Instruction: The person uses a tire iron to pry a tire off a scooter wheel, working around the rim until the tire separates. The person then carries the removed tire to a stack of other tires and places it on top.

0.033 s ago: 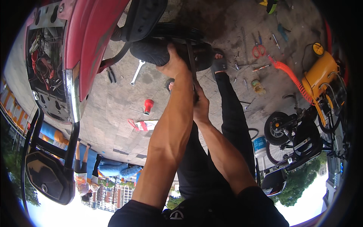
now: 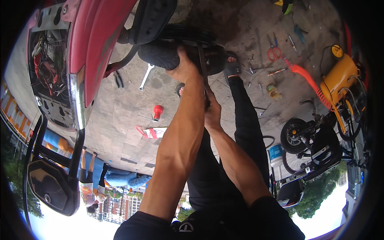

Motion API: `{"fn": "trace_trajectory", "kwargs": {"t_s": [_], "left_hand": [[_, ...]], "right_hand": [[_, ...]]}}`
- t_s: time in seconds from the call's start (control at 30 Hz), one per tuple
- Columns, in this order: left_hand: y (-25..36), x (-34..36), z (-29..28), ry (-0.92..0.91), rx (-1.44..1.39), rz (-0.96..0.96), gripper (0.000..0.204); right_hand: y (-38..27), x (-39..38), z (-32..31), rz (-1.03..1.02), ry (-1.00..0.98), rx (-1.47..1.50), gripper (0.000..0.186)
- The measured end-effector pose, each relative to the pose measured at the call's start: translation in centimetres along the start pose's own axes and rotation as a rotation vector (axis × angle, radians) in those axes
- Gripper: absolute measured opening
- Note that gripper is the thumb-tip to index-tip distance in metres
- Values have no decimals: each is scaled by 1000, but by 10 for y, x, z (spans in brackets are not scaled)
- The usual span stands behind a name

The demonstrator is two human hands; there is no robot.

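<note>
A thick black tyre lies across the top middle, below the dark parts of a red vehicle. My left hand is closed over the tyre's near side, thumb and a finger pressed on the tread; its other fingers are hidden. A long, flat, dark tyre lever runs up across the tyre, just right of that hand. Around the lever's lower end my right hand is closed, its fingers partly hidden behind the forearm and the bar. Where the lever's tip meets the tyre is too dark to make out.
A red vehicle body with exposed wiring stands left. On the paving lie a wrench, pliers, a red funnel-shaped piece and red-handled scissors. At right, an orange coiled hose joins a yellow tank beside parked bikes.
</note>
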State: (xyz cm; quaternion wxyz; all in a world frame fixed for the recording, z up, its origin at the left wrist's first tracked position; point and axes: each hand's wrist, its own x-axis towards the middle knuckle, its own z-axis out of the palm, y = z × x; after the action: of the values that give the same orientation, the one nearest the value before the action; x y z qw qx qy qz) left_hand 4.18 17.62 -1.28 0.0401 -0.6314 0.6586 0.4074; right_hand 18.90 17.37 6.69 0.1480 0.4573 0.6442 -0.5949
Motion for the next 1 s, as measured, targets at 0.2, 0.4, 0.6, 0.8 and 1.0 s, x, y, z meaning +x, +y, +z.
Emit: {"fn": "trace_trajectory", "kwargs": {"t_s": [0.2,0.4,0.6,0.8,1.0], "left_hand": [[0,-3,2,-29,30,-5,100],[-3,-1,1,-46,-19,-11,97],[-26,-17,-10,-194,348,88,105],[-34,-26,-21,-285,500,265,108],[-37,-25,-26,-245,492,304,109]], "right_hand": [[22,16,9,-129,52,-67,69],[31,14,15,-141,101,-151,63],[24,14,5,-160,14,32,59],[8,1,2,-259,55,27,70],[-1,0,-35,-155,-268,64,58]]}}
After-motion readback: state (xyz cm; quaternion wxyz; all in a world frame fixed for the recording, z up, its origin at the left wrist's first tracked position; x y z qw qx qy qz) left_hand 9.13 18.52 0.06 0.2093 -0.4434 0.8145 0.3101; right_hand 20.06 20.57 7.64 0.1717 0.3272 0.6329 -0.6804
